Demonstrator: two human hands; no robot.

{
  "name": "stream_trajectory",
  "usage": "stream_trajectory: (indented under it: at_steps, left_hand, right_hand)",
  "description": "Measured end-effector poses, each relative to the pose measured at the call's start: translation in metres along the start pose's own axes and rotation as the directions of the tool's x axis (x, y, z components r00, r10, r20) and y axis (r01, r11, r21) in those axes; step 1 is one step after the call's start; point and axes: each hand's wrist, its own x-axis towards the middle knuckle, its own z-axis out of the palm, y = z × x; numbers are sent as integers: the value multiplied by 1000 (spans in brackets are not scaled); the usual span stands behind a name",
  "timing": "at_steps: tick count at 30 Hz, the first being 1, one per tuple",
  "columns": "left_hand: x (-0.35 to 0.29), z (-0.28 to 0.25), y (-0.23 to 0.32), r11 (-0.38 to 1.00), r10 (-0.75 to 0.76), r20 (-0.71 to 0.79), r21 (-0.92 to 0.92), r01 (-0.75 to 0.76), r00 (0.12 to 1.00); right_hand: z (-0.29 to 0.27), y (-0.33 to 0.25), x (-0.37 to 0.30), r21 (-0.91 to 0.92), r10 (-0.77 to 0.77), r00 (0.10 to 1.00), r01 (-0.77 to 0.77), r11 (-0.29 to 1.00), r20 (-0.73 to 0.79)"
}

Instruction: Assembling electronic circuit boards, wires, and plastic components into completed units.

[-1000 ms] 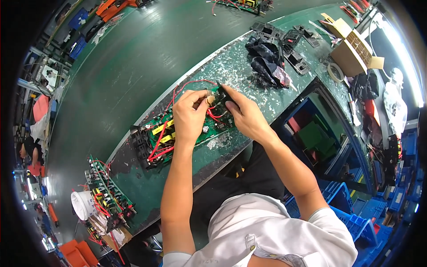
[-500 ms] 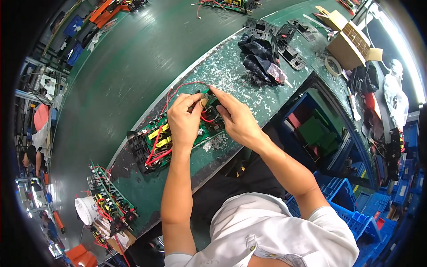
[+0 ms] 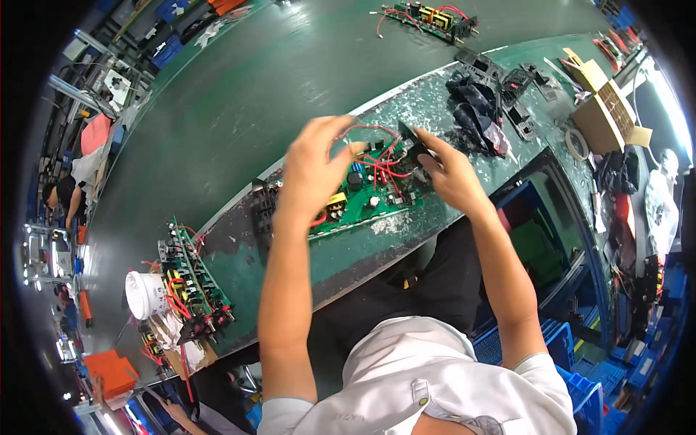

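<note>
A long green circuit board (image 3: 362, 206) with yellow transformers, red wires and small parts lies on the bench in front of me. At its left end is a black slotted end piece (image 3: 264, 206), partly behind my left forearm. My left hand (image 3: 315, 170), smeared by motion, is over the board's far left side, thumb and fingers apart and nothing seen between them. At the board's right end my right hand (image 3: 458, 174) grips a dark flat panel (image 3: 410, 145), tilted up, between thumb and fingers. Red wires run from the board towards this panel.
More circuit boards stand beside a white bucket (image 3: 145, 293) at the left, and another board (image 3: 431, 22) lies on the far green surface. Dark cloth (image 3: 475, 109), black plastic panels (image 3: 518, 119), a tape roll (image 3: 576, 145) and a cardboard box (image 3: 602, 119) sit at the right.
My left hand has come away from the right hand and spread its fingers. My right hand keeps hold of the panel. The whole view has shifted, so the bench appears further right.
</note>
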Motion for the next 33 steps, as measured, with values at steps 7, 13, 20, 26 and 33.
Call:
stream_trajectory:
  at_steps: [7,13,20,26,33]
  left_hand:
    - [-54,-68,-90,956,-292,-60,-39,290,954]
    - [-79,-49,-122,957,-258,-412,-236,171,874]
    - [-77,-48,-116,929,-312,-388,-316,193,867]
    - [-72,-60,-87,1000,-26,-413,6,31,911]
    - [-70,-70,-44,990,-94,-188,-125,71,978]
  right_hand:
    - [10,-52,-20,-247,-302,928,247,937,-217]
    - [62,-69,34,-324,-416,883,467,823,215]
    - [106,-45,129,-606,-124,748,613,507,652]
    - [93,-93,126,-446,-395,695,702,556,601]
    - [85,-151,97,-426,-547,660,751,504,516]
